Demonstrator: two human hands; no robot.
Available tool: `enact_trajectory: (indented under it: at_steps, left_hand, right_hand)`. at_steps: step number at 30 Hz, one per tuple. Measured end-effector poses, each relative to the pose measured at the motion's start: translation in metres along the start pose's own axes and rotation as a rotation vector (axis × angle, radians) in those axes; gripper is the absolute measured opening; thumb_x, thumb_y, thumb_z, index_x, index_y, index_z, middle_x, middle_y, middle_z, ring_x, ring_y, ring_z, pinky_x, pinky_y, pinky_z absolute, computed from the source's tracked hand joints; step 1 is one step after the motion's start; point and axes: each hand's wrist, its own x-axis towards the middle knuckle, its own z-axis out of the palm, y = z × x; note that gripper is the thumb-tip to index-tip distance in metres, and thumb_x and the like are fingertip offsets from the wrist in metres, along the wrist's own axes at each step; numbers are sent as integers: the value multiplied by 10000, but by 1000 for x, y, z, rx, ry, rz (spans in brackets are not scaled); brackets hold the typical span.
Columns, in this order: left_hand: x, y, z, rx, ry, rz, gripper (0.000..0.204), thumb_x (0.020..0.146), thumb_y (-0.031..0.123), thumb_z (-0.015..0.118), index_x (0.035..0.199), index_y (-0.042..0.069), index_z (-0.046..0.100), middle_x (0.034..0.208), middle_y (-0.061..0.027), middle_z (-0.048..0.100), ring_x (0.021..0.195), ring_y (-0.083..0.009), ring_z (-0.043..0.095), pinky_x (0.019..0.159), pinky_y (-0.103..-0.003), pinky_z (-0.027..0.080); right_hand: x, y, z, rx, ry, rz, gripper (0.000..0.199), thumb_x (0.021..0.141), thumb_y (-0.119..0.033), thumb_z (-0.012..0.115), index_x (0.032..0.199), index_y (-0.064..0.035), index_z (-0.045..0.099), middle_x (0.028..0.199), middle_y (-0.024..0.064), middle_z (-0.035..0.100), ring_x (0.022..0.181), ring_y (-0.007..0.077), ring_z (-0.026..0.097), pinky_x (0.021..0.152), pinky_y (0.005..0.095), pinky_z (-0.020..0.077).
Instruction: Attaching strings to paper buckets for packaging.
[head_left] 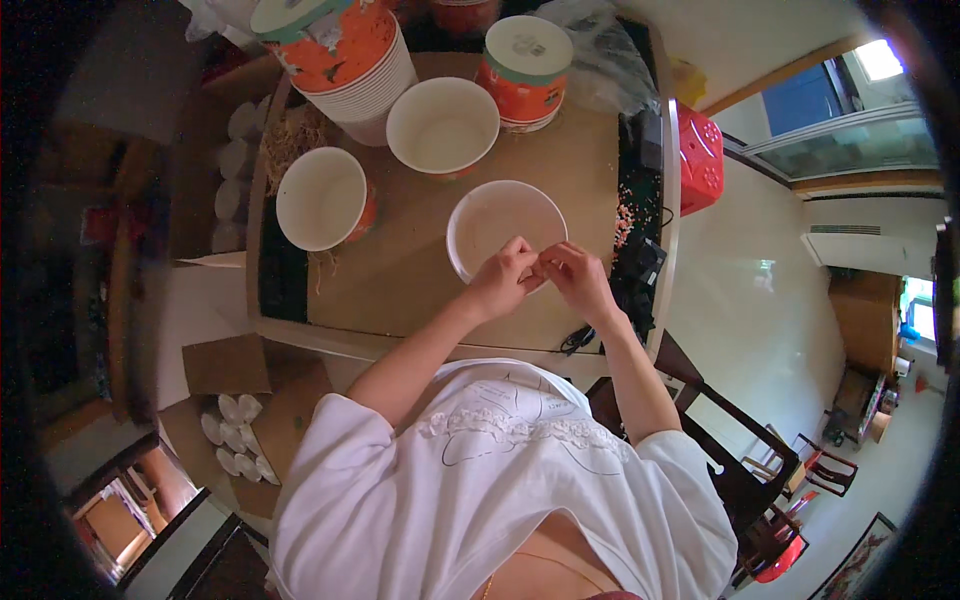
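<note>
White shirt cloth (500, 480) fills the lower frame, and both forearms rise from it to the counter (420, 270). Left hand (503, 280) and right hand (578, 278) meet over the near rim of an open white bowl (500, 222), which stands close to the counter's near edge, toward its right side. Fingers (528, 258) of both hands are pinched together, fingertips touching, around something too small to make out; whether it is a sachet or a scrap of film I cannot tell. Two more open bowls sit farther in: one (322, 198) near the left edge, one (442, 125) toward the far edge. A tall stack of cups (345, 55) and a sealed tub (522, 70) stand along the far edge, with a clear bag (600, 60) beside the tub. Black gear and cables (640, 270) lie along the right edge, just beside the right hand. My judgement: the bowl is light and near the edge, so a downward press on its rim could tip it toward the person; whatever is pinched could slip and drop outside the bowl; a wide elbow move could snag the cables. Below the left edge, an open carton (240, 420) holds white pieces.
</note>
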Motion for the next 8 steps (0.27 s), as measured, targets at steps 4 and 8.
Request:
enact_trajectory:
  at_steps: [4, 8]
  left_hand:
    - [3, 8, -4, 128, 21, 88, 72, 790, 63, 632, 811, 16, 582, 856, -80, 535, 740, -237, 568, 650, -335, 469]
    - [10, -16, -5, -294, -133, -451, 199, 809, 177, 647, 956, 47, 619, 1096, -67, 589, 871, -199, 611, 747, -359, 495]
  right_hand:
    - [-8, 4, 1, -70, 64, 29, 62, 766, -42, 608, 826, -54, 613, 898, 117, 594, 743, 295, 610, 628, 339, 490]
    - [-14, -3, 13, -140, 214, 15, 76, 777, -92, 622, 850, -94, 642, 1045, 120, 571, 788, 295, 620, 664, 359, 503]
